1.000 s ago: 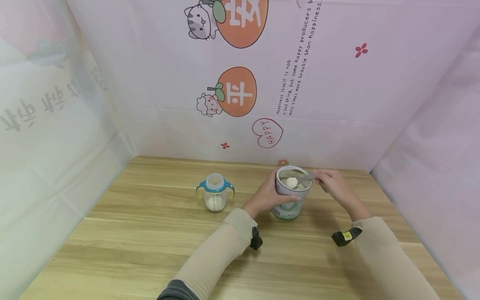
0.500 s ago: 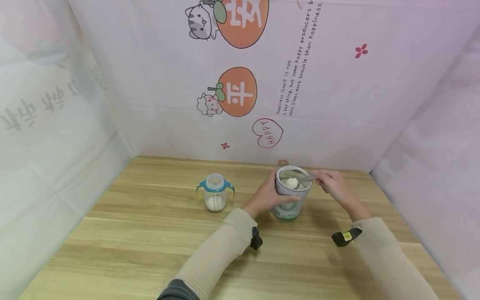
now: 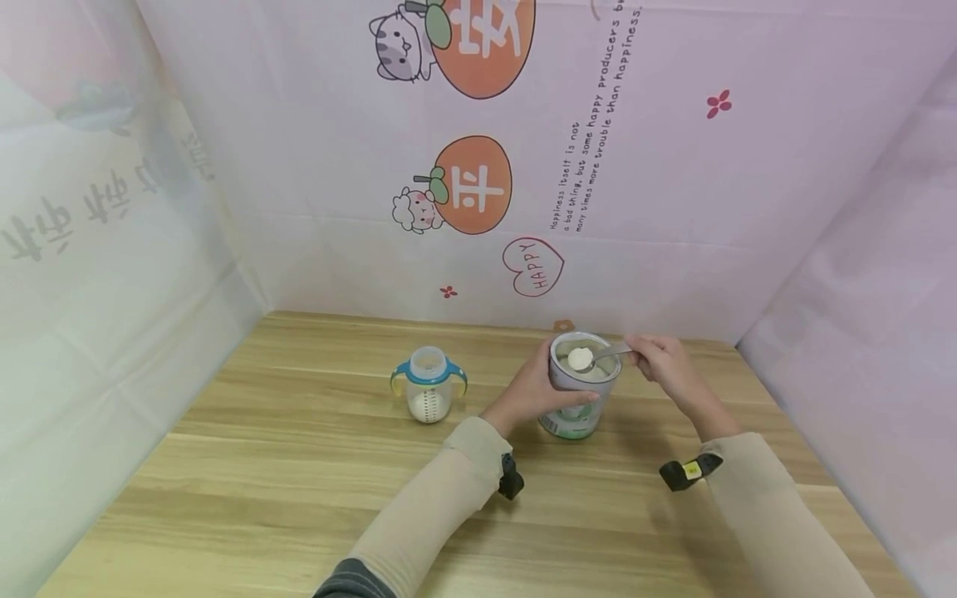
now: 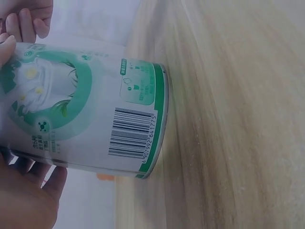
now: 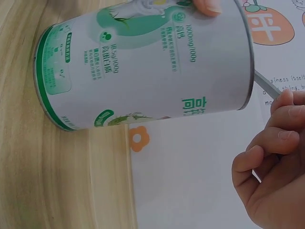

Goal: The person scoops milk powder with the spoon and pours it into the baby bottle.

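My left hand (image 3: 532,390) grips a white and green milk powder can (image 3: 585,407) from its left side, thumb across the front. The can stands upright on the table, its top uncovered. With its fingertips my right hand (image 3: 665,370) pinches the handle of a metal spoon (image 3: 609,351), which reaches in over the can's right rim. A heap of white powder (image 3: 580,359) sits on the spoon's bowl, inside the can's mouth. In the right wrist view the spoon handle (image 5: 268,85) juts past the rim between the fingers. The can's barcode (image 4: 132,132) shows in the left wrist view.
A baby bottle (image 3: 429,390) with a blue collar and two side handles stands uncapped to the left of the can, with white powder at its bottom. Printed cloth (image 3: 658,208) hangs behind the wooden table (image 3: 299,465) and along both sides.
The spoon with its heap of powder has come up slightly and a little left inside the can's mouth. The left hand, can and bottle have stayed in place.
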{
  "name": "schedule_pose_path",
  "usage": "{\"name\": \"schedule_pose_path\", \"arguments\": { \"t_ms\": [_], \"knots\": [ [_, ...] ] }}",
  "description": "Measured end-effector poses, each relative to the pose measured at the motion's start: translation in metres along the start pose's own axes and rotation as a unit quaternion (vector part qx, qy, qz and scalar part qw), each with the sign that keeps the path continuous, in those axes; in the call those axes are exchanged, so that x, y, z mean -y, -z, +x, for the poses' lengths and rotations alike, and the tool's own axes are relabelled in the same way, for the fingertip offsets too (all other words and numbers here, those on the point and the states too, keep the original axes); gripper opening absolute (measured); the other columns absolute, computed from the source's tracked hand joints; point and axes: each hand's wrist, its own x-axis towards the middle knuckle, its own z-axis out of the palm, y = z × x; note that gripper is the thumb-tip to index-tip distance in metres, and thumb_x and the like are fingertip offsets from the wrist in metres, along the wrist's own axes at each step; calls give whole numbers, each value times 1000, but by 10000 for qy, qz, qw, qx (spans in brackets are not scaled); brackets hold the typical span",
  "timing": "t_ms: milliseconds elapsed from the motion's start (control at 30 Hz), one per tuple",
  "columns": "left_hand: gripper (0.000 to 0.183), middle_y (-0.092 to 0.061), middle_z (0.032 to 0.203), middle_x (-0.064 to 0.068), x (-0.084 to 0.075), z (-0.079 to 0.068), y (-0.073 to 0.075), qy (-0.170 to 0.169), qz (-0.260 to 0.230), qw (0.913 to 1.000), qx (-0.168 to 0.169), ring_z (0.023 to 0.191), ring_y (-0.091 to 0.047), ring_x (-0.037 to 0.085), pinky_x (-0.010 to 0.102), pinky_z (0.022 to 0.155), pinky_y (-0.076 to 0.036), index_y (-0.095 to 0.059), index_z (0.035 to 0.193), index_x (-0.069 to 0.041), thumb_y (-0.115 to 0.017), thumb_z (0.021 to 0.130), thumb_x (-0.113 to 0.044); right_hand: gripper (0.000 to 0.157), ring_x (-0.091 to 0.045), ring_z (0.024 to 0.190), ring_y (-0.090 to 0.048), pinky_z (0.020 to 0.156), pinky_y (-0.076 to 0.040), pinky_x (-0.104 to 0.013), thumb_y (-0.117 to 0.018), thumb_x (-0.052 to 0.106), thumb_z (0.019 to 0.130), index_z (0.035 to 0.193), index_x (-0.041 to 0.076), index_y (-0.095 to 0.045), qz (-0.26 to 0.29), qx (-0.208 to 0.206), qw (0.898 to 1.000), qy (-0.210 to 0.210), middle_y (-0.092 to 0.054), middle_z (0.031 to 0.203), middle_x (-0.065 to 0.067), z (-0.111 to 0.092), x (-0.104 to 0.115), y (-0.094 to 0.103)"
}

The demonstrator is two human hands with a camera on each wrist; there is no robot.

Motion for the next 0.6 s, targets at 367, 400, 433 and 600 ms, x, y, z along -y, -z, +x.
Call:
{"name": "schedule_pose_path", "arguments": {
  "t_ms": [367,400,433,600],
  "knots": [
    [100,-38,153,-10,-4,-3,18,-13,360,9992,188,140,-37,13,45,112,-34,-25,157,-34,-85,78,-49,46,-12,50,-32,53,-33,-31,-44,32,108,76,1,-55,319,-144,9993,145,-36,55,5,-2,9,2],
    [100,-37,155,-9,-5,-3,20,44,392,9990,189,141,-37,14,46,112,-35,-25,158,-34,-84,78,-51,45,-13,49,-32,53,-33,-31,-44,31,108,77,1,-55,318,-137,9993,163,-36,54,5,-2,10,2],
    [101,-36,156,-8,-5,-4,21,121,422,9989,181,141,-37,14,47,112,-35,-25,158,-34,-83,78,-53,45,-13,49,-32,52,-32,-31,-44,31,108,77,1,-56,310,-139,9993,162,-36,54,4,-2,10,2],
    [104,-34,158,-6,-8,-7,31,280,484,9983,136,142,-35,16,49,112,-34,-24,158,-33,-82,76,-58,46,-15,49,-31,51,-31,-32,-42,32,109,78,1,-56,290,-147,9993,161,-37,54,3,0,15,2]
  ]
}}
